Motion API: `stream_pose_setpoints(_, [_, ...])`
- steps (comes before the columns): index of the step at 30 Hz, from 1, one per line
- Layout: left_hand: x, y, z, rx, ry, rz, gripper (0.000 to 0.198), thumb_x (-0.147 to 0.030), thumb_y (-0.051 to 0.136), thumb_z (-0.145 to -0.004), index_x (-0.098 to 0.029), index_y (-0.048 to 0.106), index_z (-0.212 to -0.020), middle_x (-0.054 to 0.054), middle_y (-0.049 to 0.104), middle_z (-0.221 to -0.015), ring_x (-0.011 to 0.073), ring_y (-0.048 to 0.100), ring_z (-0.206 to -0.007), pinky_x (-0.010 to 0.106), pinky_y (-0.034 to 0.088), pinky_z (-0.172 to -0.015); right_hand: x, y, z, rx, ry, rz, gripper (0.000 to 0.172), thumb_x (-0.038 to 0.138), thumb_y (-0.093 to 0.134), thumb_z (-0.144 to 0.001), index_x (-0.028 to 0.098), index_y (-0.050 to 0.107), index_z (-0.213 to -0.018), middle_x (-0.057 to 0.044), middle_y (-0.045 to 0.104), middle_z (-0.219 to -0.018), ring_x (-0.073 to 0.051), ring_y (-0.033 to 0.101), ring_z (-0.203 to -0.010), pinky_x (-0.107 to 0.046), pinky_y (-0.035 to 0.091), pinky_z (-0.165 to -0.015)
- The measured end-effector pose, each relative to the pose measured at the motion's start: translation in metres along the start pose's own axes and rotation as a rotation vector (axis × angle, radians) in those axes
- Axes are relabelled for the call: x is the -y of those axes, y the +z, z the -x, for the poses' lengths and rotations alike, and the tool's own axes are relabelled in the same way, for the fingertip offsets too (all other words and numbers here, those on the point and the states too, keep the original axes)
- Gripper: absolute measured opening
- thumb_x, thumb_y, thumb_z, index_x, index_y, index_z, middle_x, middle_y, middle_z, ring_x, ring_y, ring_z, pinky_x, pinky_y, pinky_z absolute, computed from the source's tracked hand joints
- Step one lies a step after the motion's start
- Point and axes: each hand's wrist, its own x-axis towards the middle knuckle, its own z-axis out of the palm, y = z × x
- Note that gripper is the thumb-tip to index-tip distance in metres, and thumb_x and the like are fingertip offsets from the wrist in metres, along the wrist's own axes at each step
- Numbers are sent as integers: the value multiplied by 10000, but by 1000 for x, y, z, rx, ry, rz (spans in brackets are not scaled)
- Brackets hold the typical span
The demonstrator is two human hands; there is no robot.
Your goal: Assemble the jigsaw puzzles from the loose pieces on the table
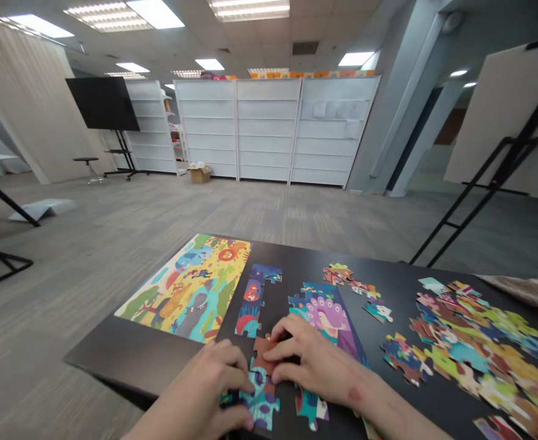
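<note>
My right hand [312, 363] has its thumb and fingertips on a brown jigsaw puzzle piece [261, 349], pinching its right side. The fingers of my left hand [221, 391] are curled at the left edge of a blue spotted puzzle piece [262, 406], which lies just below the brown one. Just above, a joined strip of dark blue puzzle pieces [252, 299] bends right at its top. A joined section with a pink peacock [326, 315] sits beyond my right hand, partly hidden by it. Below that hand is a teal and red piece [310, 408].
A colourful animal picture sheet [191, 287] lies at the table's left. Loose pieces form a large pile [484, 348] on the right, with small groups [337, 274] farther back. The black table [113, 348] ends close to my left. A board on a stand [502, 122] rises at right.
</note>
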Motion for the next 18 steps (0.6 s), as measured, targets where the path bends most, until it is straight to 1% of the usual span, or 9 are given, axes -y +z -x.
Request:
stream_pose_setpoints(7, [-3,-1,-1,-13,3,4,254,-378,901,-766,-299,775,-972,-22,689,-1041,218,618,-1033,329,412,-957,-1,0,-1,-11,-16,-22,109,280,818,-848,314,820,-952,-15,650,-1136,-193,587,-1119,-315,443,-979])
stream_pose_setpoints(11, [-4,-3,-1,-6,2,3,243,-342,907,-761,-289,776,-959,-15,690,-1042,219,625,-1025,327,417,-954,0,1,1,-5,-4,9,145,236,785,-875,306,815,-999,-31,649,-1154,-198,583,-1116,-329,447,-981])
stream_pose_setpoints(15, [-2,-2,-1,-15,5,14,247,-342,918,-745,-283,772,-934,-18,689,-1039,221,624,-1026,330,419,-960,-1,1,3,-19,-28,24,164,218,760,-889,311,807,-1016,-32,650,-1147,-204,577,-1119,-345,445,-991])
stream_pose_setpoints(18, [-2,-1,-1,-17,2,22,264,-331,925,-736,-280,767,-942,-20,686,-1041,218,619,-1028,319,426,-949,-1,2,4,-33,-46,36,202,173,687,-923,305,795,-1031,-35,645,-1146,-202,577,-1107,-353,452,-979])
